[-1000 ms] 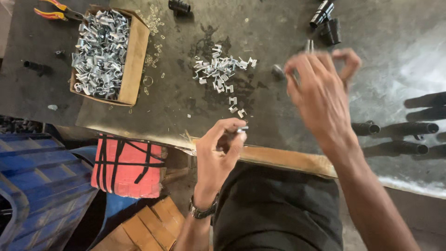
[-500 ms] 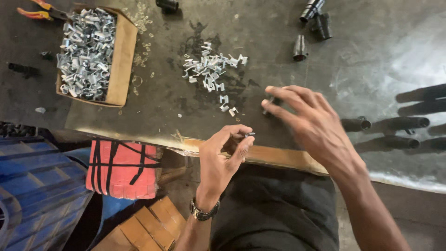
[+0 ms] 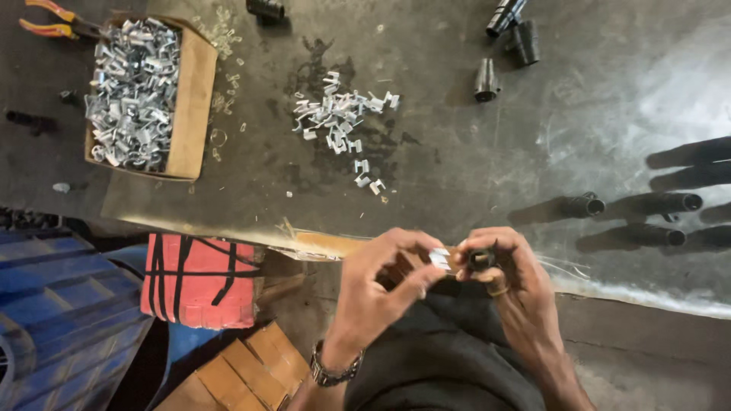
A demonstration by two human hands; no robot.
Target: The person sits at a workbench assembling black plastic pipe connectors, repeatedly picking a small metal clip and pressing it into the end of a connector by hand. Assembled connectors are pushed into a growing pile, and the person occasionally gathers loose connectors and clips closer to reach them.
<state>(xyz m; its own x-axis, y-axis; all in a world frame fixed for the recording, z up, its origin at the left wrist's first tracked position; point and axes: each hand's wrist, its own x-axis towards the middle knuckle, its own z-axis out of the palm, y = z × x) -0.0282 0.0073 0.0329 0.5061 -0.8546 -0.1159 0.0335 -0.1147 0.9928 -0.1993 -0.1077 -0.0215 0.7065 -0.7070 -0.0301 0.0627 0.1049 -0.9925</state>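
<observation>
My left hand (image 3: 381, 285) pinches a small silver metal clip (image 3: 439, 259) between thumb and fingertips, fingers closed on it. My right hand (image 3: 509, 278) has its fingers wrapped shut around a short black tube piece (image 3: 481, 259), open end facing the clip. Both are held just off the near edge of the tabletop (image 3: 457, 167), above my lap, the clip touching or almost touching the tube mouth; can't tell which.

To do it well, I think: keep the tube steady in the right and let only the left move. Line the clip square to the opening and push straight, no twist, or it will probably skew or pop out of the pinch. Grip low on the clip so the front stays free.

More supply lies well apart: a loose clip pile (image 3: 343, 122) mid-tabletop, a cardboard box (image 3: 194, 99) full of clips far left with orange-handled pliers (image 3: 53, 19) beside it, black tube pieces (image 3: 487, 80) at the top, and longer black tubes (image 3: 655, 204) to the right.
</observation>
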